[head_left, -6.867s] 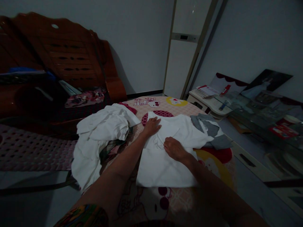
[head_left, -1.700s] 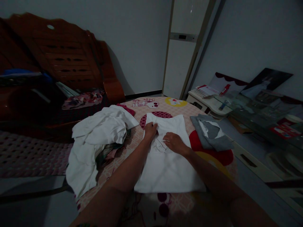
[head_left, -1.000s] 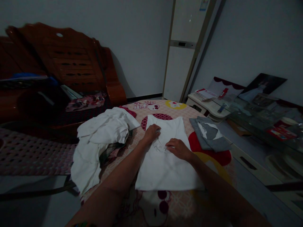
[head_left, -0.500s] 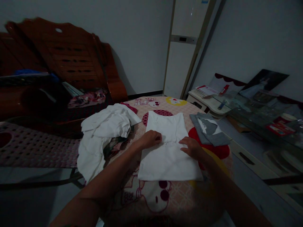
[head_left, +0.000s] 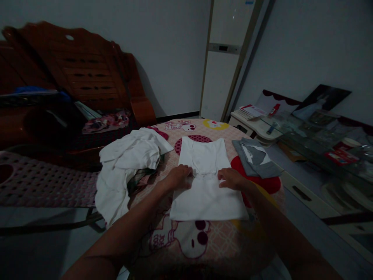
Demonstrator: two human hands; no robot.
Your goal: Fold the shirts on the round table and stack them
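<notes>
A white garment (head_left: 208,200), folded into a long panel, lies flat on a round table. A wrinkled crease runs across its middle. My left hand (head_left: 181,177) rests on its left edge beside that crease, thumb apart from the bent fingers. On the right edge, at about the same height, my right hand (head_left: 232,179) touches the cloth with its fingers curved and the thumb apart. Neither hand visibly grips the fabric. Left of it sits a loose heap of white clothes (head_left: 131,153). A folded grey garment (head_left: 253,159) with a white patch lies on the right.
A patterned tablecloth (head_left: 218,241) covers the table. Behind on the left stands a carved wooden chair (head_left: 84,74) with cloths on its seat. To the right is a glass-topped stand (head_left: 305,144) with several items. A tall white cabinet-like unit (head_left: 220,77) stands behind.
My left hand has moved left and slightly down to the garment's left edge, and its thumb now shows apart. My right hand has shifted slightly left. The garment's middle crease looks a little flatter.
</notes>
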